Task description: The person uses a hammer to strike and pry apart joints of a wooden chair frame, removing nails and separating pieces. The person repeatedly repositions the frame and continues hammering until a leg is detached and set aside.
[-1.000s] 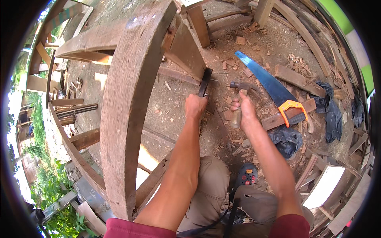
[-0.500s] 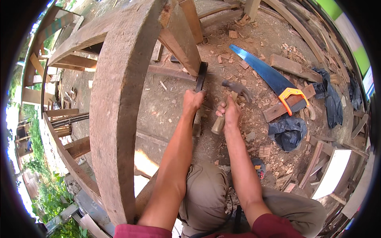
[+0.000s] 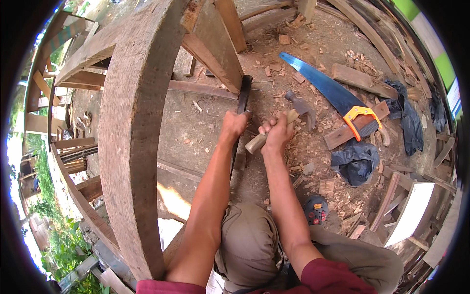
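My right hand (image 3: 277, 132) is closed round the wooden handle of a claw hammer (image 3: 299, 108). The hammer's dark metal head points away to the right, and its butt end sticks out toward the left. Just left of it, my left hand (image 3: 234, 125) is closed on a long, narrow dark strip (image 3: 244, 93). The far end of that strip lies against the foot of a slanted wooden leg (image 3: 215, 59). Something thin, perhaps a nail, juts from the strip's right side. What lies under my left fingers is hidden.
A big wooden beam (image 3: 132, 122) of a frame rises close on my left. To the right lie a handsaw (image 3: 323, 85) with an orange handle, wood offcuts (image 3: 362, 81) and black plastic (image 3: 355, 161). Wood chips cover the ground. A dark clog (image 3: 316, 209) shows beside my knee.
My right hand has shifted a little left, and the hammer has turned so that its handle lies flatter. My left hand keeps its hold on the strip. The whole view has shifted slightly.
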